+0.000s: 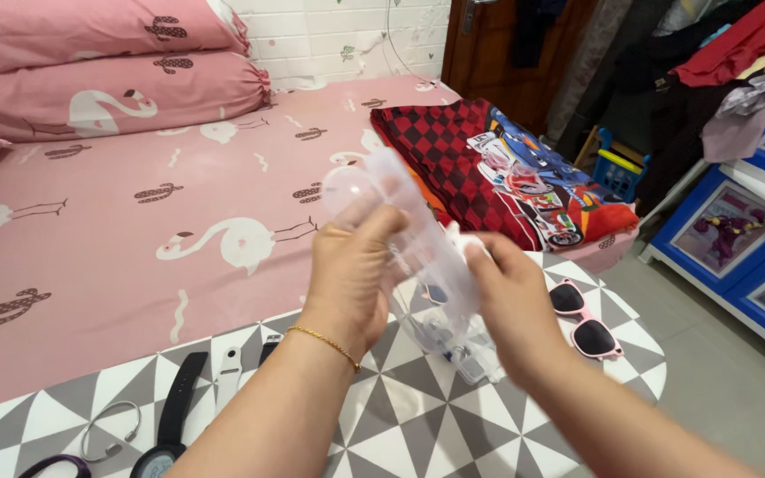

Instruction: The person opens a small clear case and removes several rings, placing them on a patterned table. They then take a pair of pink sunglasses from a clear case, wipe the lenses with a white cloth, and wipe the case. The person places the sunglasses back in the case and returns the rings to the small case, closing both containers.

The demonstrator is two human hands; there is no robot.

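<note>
- Clear plastic bag [418, 239] is held up in the air between both hands, over the near edge of the little table [418, 425].
- Left hand [351, 274] grips the top part of the bag, with the fingers curled around it. A thin gold bracelet [325, 341] sits on that wrist.
- Right hand [511, 296] pinches the other side of the bag lower down.
- Small things show inside the see-through bag, but they are too blurry to tell apart.
- Pink sunglasses [586, 323] lie on the table, just beside the right hand.
- A black watch [170, 425] and a white strap [227, 376] lie on the table near the left arm.
- Behind the table is a bed with a pink flamingo sheet [135, 230] and a folded red checked blanket [489, 168].
</note>
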